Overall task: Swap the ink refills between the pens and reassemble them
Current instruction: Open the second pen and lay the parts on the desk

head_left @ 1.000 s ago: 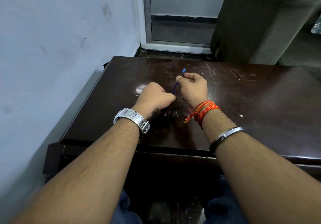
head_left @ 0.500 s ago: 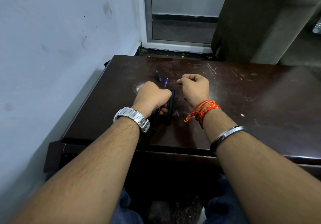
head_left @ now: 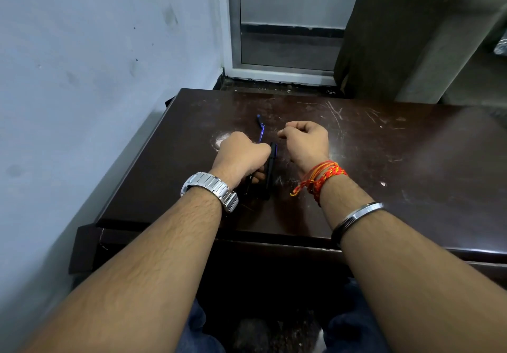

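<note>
My left hand [head_left: 241, 155] is closed around a black pen barrel [head_left: 251, 179], whose lower end shows under the fist. A thin blue refill [head_left: 261, 134] sticks out beyond its knuckles, pointing away from me. Just past the refill's end, a small blue pen piece [head_left: 259, 119] lies on the dark brown table [head_left: 397, 160]. A second black pen barrel [head_left: 269, 173] with a blue end lies flat between my hands. My right hand [head_left: 305, 141] hovers to its right, fingers curled with nothing visible in them.
The table's left edge runs close to a pale wall [head_left: 82, 92]. A door frame [head_left: 285, 73] and a dark curtain [head_left: 397, 37] stand beyond the far edge. The tabletop carries scratches and a white smudge [head_left: 220, 138] left of my left hand.
My right hand has let go of the blue refill it held up a second ago and drawn back to the right. The refill now sticks out from my left fist, lower and nearer the table.
</note>
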Demonstrator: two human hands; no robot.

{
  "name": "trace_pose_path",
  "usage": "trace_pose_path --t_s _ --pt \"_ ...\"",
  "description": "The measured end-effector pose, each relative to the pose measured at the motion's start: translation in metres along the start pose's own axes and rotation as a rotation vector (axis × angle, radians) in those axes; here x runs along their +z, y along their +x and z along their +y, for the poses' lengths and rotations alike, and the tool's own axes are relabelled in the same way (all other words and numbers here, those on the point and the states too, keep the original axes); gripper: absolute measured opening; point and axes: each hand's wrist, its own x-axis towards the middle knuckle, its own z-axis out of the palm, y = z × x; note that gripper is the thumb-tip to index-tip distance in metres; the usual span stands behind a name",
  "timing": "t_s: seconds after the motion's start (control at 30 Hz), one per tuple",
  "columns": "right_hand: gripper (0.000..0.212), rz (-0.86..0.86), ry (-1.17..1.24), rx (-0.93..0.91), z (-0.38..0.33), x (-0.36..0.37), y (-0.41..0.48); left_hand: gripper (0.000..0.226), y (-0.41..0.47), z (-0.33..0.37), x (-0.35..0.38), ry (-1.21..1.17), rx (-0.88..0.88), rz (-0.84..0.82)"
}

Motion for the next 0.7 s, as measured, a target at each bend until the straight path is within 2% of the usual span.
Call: trace_pose_path --t_s 0.2,0.27,0.4,0.6,0.7 --pt "0.012 -0.035 -0.036 0.013 0.0019 -0.0008 -0.0003 0.023 -0.0007 0.0007 0.0004 0.025 0.052 0.013" --pt "0.008 -0.119 -0.046 0.035 0.0024 -0.0007 -0.0009 0.022 -0.0012 0.001 0.0002 0.066 0.088 0.022" --pt "0.021 -0.272 -0.097 0.058 0.0044 0.0002 -0.0037 0.025 -0.0046 0.0023 0.0009 0.153 0.158 0.054" --pt "0.015 -0.281 -0.051 0.028 0.0041 0.0053 -0.0043 0.021 -0.0035 0.0 0.0005 0.196 0.158 0.029" --pt "0.016 -0.233 -0.013 0.015 0.0042 0.003 -0.0017 0.02 -0.0027 0.0005 0.0003 0.18 0.127 -0.015"
